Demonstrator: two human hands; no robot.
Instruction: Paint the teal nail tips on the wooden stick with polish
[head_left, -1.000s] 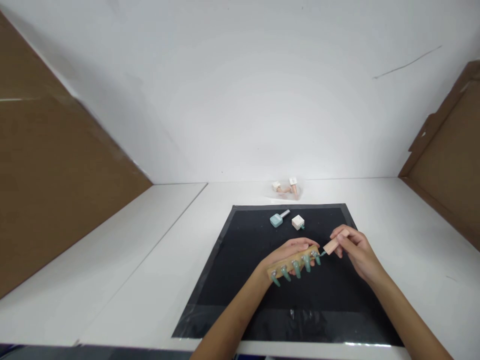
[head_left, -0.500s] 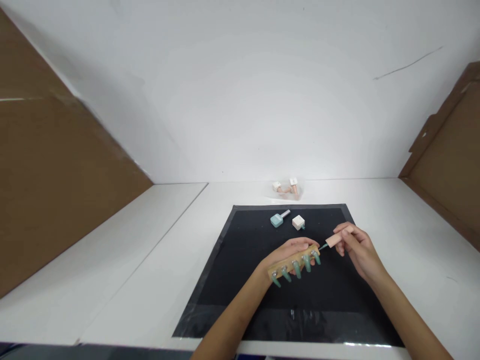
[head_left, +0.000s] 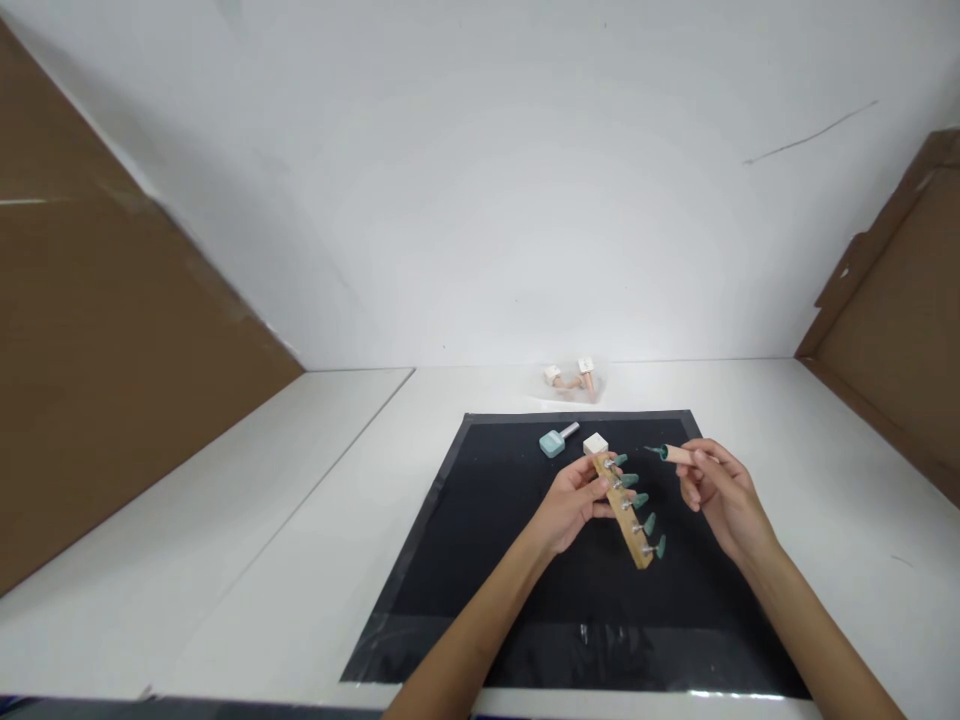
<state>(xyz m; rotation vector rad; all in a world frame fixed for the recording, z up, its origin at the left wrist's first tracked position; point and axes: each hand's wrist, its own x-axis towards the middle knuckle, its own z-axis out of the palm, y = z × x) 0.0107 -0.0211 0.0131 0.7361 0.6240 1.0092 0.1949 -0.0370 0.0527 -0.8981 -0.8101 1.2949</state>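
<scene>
My left hand (head_left: 571, 503) grips one end of a wooden bar (head_left: 624, 512) that carries several teal false nails on metal pegs; the bar is lifted and turned on a slant, nails pointing right. My right hand (head_left: 721, 490) pinches a pink-handled polish brush (head_left: 673, 454) with a teal tip, held just right of the bar's upper end and apart from it. Both hands hover over a black mat (head_left: 487, 560). A teal polish bottle (head_left: 553, 441) lies on its side at the mat's far edge, beside a small white cube (head_left: 595, 443).
The mat lies on a white table (head_left: 247, 560). Two small pinkish bottles with white caps (head_left: 573, 378) lie beyond the mat near the white back wall. Brown cardboard panels stand at the left (head_left: 90, 380) and right (head_left: 892, 330).
My left hand lifted the nail bar off the mat and turned it from lying crosswise to pointing away from me. The brush came off the end nail and rose a little.
</scene>
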